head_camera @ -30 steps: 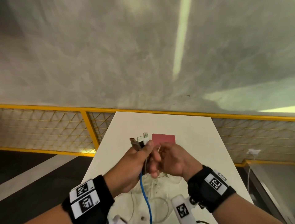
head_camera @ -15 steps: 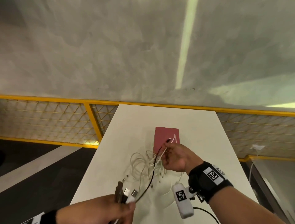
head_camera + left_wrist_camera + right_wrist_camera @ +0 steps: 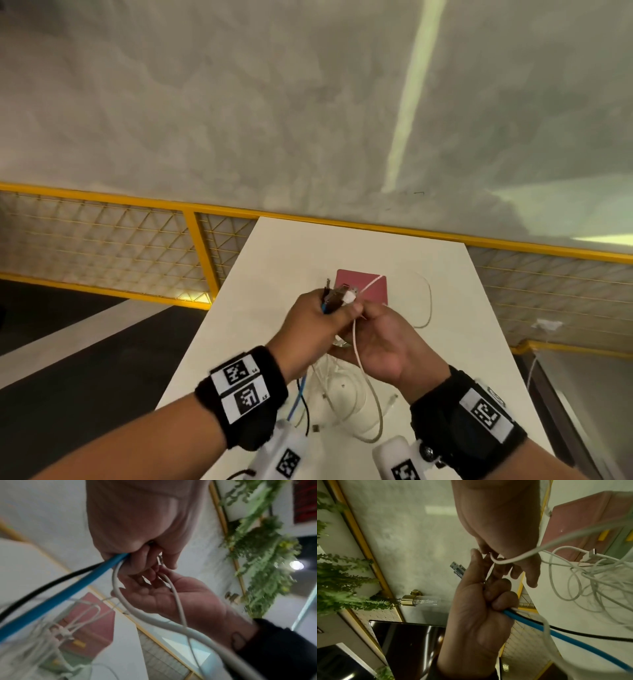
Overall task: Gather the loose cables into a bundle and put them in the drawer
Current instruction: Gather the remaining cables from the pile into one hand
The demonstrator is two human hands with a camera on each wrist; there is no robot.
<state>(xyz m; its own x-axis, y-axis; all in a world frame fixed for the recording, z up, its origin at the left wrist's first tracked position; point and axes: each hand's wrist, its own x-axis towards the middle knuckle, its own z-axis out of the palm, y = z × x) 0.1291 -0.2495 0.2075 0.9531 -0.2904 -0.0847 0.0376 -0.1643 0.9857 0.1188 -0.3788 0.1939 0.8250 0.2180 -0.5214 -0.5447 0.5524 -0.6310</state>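
Observation:
My left hand [image 3: 327, 310] grips a bundle of cable ends above the white table [image 3: 281, 260]. Its USB plugs [image 3: 339, 296] stick out past the thumb. A blue cable [image 3: 60, 597], a black cable [image 3: 42, 586] and a thick white cable [image 3: 137, 609] hang from that fist. My right hand [image 3: 373, 318] touches the left and pinches a thin white cable [image 3: 358, 346] beside the bundle. The slack of the white cables [image 3: 359, 407] lies in tangled loops on the table under both wrists. No drawer shows in any view.
A pink flat pad [image 3: 371, 282] lies on the table just beyond the hands. One white cable loop [image 3: 428, 301] trails to its right. A yellow-framed mesh railing [image 3: 202, 260] runs behind the table. Green plants [image 3: 257, 561] hang on the wall.
My left hand has risen from the table's near edge with the plug ends and now meets my right hand. My right hand has stayed near the pink pad with its white cable.

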